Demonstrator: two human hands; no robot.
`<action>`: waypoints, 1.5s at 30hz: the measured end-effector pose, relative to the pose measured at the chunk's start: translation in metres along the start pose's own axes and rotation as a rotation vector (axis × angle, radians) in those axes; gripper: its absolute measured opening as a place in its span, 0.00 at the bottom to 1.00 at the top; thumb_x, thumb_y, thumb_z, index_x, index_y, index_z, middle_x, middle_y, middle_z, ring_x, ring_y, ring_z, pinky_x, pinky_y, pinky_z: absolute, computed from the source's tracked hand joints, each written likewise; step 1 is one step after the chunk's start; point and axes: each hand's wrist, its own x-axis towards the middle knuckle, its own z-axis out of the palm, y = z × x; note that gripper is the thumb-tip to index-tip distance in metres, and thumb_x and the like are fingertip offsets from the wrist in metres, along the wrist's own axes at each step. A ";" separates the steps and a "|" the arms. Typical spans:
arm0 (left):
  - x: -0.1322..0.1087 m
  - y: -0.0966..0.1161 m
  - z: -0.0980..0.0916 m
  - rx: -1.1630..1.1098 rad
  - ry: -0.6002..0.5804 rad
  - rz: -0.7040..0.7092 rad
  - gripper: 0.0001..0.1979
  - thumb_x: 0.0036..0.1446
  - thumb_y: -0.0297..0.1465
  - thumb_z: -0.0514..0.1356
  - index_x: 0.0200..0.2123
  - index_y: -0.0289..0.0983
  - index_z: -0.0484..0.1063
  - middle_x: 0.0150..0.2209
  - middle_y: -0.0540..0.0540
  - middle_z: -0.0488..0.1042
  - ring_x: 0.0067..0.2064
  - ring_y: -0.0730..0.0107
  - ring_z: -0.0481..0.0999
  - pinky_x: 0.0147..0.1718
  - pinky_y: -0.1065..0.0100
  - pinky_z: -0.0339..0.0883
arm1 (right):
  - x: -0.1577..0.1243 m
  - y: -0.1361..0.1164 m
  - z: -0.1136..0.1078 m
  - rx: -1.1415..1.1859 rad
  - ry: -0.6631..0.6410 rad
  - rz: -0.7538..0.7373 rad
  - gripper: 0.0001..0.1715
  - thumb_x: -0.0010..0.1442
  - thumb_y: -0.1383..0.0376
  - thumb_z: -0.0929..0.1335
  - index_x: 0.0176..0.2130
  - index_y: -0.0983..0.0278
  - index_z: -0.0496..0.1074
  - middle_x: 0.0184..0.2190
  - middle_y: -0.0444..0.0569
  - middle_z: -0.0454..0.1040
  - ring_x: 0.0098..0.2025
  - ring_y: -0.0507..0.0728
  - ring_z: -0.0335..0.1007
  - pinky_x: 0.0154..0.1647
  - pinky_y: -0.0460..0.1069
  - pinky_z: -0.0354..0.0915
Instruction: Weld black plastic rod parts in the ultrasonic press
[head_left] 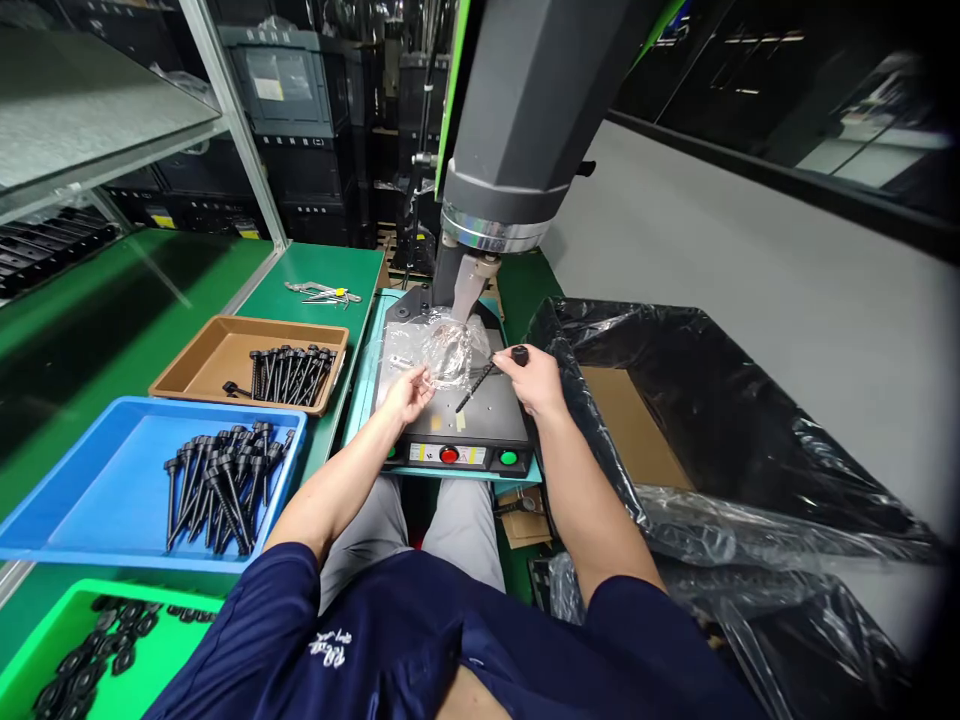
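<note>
My right hand [534,380] grips a black rod with a round knob head and a ridged shaft [477,386]; its tip slants down to the left over the machine's metal base plate [491,412]. At the lower left edge of a crumpled clear plastic film [450,352], my left hand [409,396] has its fingers pinched together on the film. The film lies around the spot beneath the machine's metal horn [468,290] and partly hides what is under it.
Similar black rods fill part of a brown tray [202,352] and a blue tray [97,480]. A green tray [176,655] holds small black rings. Pliers [322,292] lie behind them. Red and green buttons [448,455] line the base front. At right stands a black-lined box [637,415].
</note>
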 end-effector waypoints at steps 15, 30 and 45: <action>-0.120 -0.030 0.014 0.955 -0.414 0.408 0.12 0.44 0.28 0.74 0.34 0.33 0.79 0.30 0.48 0.78 0.28 0.77 0.72 0.29 0.74 0.64 | -0.067 -0.041 -0.012 0.557 -0.150 0.213 0.37 0.30 0.45 0.83 0.29 0.63 0.67 0.30 0.45 0.73 0.20 0.44 0.48 0.14 0.42 0.42; -0.152 0.059 -0.055 0.670 -0.225 0.129 0.16 0.45 0.25 0.75 0.36 0.31 0.75 0.35 0.41 0.80 0.32 0.63 0.82 0.32 0.67 0.76 | -0.090 -0.042 0.034 0.739 -0.477 0.412 0.35 0.37 0.47 0.83 0.38 0.61 0.72 0.35 0.47 0.74 0.27 0.48 0.62 0.16 0.39 0.50; -0.040 0.195 -0.142 1.233 0.576 0.369 0.14 0.44 0.19 0.71 0.19 0.33 0.68 0.14 0.55 0.63 0.19 0.80 0.62 0.28 0.73 0.67 | -0.118 -0.016 0.012 0.669 -0.402 0.540 0.31 0.41 0.47 0.82 0.39 0.61 0.77 0.35 0.51 0.75 0.29 0.50 0.64 0.18 0.41 0.56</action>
